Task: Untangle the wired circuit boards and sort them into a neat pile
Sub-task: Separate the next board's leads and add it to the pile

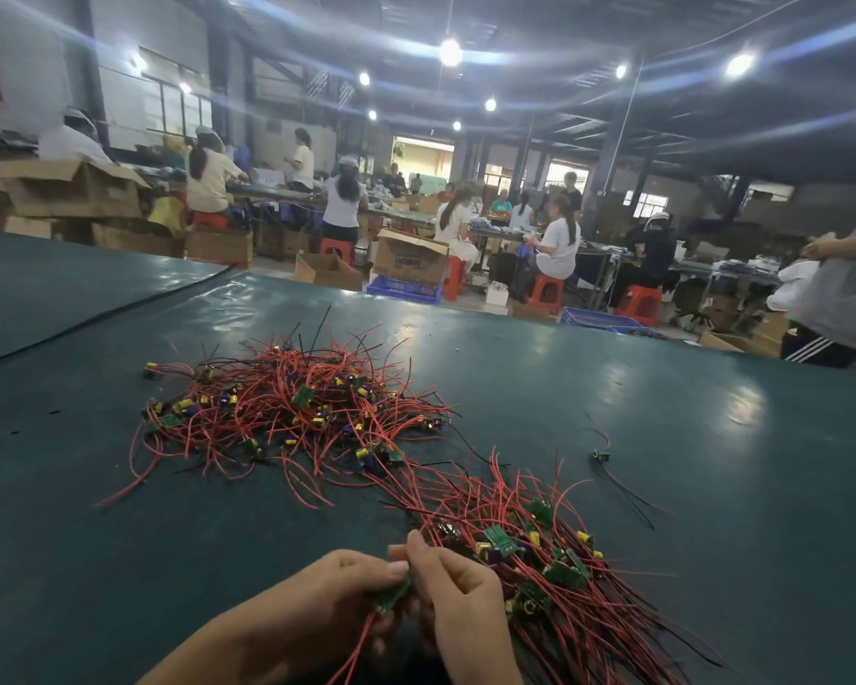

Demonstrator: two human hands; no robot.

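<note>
Currently left hand (347, 585) and right hand (458, 598) pinch one green board (394, 593); tangled heap (292, 407) beyond, sorted pile (554, 571) just right. Likely light, wires (361, 641) floppy (snag easily): hold board edges.

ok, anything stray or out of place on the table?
Yes: one wired board lies alone on the green table, right of the tangled heap and apart from the sorted pile.
</note>
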